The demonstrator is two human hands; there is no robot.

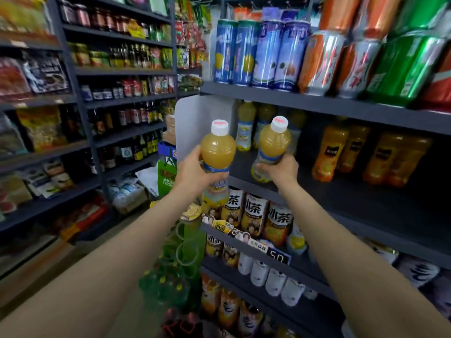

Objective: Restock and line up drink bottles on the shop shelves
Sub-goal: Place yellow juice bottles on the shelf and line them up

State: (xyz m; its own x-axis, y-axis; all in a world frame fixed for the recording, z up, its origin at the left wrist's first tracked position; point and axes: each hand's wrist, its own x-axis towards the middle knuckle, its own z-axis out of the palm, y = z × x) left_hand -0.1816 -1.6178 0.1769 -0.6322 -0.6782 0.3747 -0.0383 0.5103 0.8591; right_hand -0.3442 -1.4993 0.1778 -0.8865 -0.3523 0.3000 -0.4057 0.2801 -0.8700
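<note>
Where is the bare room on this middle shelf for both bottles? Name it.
Bare shelf board lies in front of the orange bottles, right of the right hand. The back-left corner holds matching yellow bottles. The iced tea shelf below and the can shelf above are crowded.

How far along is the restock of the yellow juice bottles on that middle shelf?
Done: a few white-capped yellow juice bottles already stand at the back of the dark middle shelf. In hand: the left hand grips one yellow juice bottle short of the shelf; the right hand holds another at the shelf's front. Left: place both, line them up, and fill the bare shelf front beside the orange drink bottles.
</note>
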